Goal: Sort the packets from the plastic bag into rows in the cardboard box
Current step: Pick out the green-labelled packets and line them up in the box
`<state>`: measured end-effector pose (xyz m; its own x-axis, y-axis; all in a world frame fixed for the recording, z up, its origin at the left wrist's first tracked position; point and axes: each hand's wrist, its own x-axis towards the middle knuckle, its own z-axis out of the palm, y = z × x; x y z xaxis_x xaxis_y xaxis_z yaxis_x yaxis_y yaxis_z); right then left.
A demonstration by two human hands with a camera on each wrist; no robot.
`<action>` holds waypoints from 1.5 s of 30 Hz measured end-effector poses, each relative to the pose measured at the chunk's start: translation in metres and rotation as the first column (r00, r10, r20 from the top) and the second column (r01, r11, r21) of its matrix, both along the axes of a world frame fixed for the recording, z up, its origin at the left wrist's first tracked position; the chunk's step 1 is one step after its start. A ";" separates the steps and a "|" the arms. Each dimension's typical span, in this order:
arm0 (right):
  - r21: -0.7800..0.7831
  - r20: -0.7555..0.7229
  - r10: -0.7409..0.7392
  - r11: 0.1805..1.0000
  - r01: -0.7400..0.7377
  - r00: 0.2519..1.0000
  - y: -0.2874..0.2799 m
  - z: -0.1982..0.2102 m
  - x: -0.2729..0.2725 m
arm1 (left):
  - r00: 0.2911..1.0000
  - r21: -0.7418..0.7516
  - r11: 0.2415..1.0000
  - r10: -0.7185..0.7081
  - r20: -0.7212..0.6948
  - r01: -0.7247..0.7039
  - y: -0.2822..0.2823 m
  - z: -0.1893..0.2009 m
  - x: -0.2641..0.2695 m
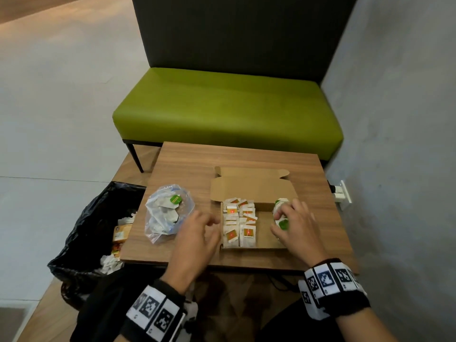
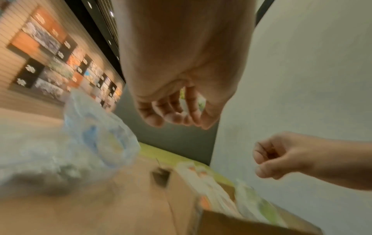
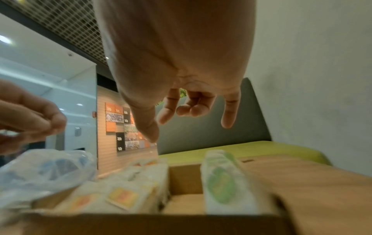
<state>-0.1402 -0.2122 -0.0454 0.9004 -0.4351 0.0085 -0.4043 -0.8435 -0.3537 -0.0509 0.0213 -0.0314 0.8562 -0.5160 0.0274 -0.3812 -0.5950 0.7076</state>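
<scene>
Wooden table (image 1: 187, 156) (seemingly walnut) fronts green bench (image 1: 227, 104).

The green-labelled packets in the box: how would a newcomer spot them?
Find the open cardboard box on the wooden table. Against its right wall stands one row of green-labelled packets, under the right hand. The rows on the left carry orange labels.

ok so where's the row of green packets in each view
head: green packets at the right end of the cardboard box, partly under the right hand.
left wrist: blurred, lower right, inside the box.
right wrist: centre right, standing in the box.
shared landmark: plastic bag.
</scene>
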 end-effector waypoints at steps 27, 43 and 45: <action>-0.224 -0.254 0.128 0.957 -0.187 0.959 0.186 -0.032 0.161 | 0.994 0.327 0.940 0.107 -0.009 -0.099 0.066 -0.008 0.084; -0.322 -0.094 0.234 0.913 -0.252 0.968 0.172 -0.025 0.155 | 0.987 0.263 0.955 0.153 -0.052 -0.134 0.067 -0.015 0.086; -0.357 -0.008 0.249 0.904 -0.236 0.968 0.163 -0.016 0.139 | 0.983 0.231 0.960 0.175 -0.046 -0.160 0.068 -0.013 0.088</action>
